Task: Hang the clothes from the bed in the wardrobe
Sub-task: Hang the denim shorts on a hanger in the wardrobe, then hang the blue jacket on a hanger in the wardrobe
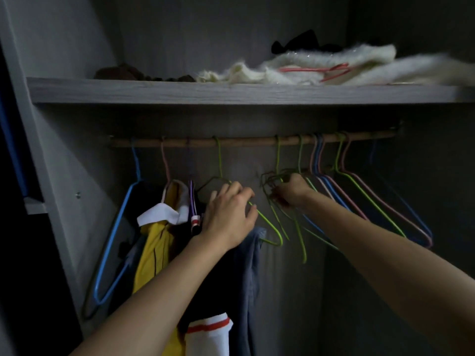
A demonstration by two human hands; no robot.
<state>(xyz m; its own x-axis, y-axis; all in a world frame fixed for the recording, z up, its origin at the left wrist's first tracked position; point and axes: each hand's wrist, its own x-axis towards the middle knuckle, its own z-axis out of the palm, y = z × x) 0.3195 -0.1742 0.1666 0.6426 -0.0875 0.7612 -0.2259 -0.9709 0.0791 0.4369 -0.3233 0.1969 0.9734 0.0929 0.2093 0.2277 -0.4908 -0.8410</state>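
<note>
Inside the dim wardrobe a wooden rail (246, 141) carries several wire hangers. My left hand (228, 214) rests on a green hanger (272, 231) that bears a grey-blue garment (249, 273), fingers curled over its shoulder wire. My right hand (293, 190) is closed around a bunch of green hangers (298, 227) hanging from the rail. To the left hang a yellow and white shirt (154, 242) and a dark garment with a red and white cuff (208, 327). An empty blue hanger (120, 227) hangs at the far left.
Empty pink, blue and green hangers (372, 201) fill the rail's right end. The shelf (180, 91) above holds a fluffy white garment (334, 65) with a pink hanger, plus dark clothes. The wardrobe's side wall (64, 163) stands close on the left.
</note>
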